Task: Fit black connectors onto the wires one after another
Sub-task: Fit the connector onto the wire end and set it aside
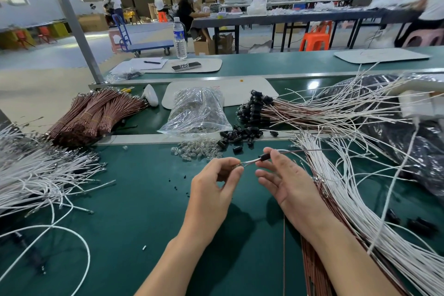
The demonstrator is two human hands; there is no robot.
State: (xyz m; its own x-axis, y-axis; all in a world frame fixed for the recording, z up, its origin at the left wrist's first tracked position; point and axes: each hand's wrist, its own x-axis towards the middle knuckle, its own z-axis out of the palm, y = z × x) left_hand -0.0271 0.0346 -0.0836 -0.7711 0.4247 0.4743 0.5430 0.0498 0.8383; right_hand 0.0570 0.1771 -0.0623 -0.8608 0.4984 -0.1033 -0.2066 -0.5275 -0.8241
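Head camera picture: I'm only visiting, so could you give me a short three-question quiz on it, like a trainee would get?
1. True or false: the right hand pinches a black connector sitting on a wire.
2. Where do the loose black connectors lie? A) in a red bucket B) on the green table beyond the hands C) on the floor
3. What does the left hand pinch?
Key: 1 true; 2 B; 3 the wire.
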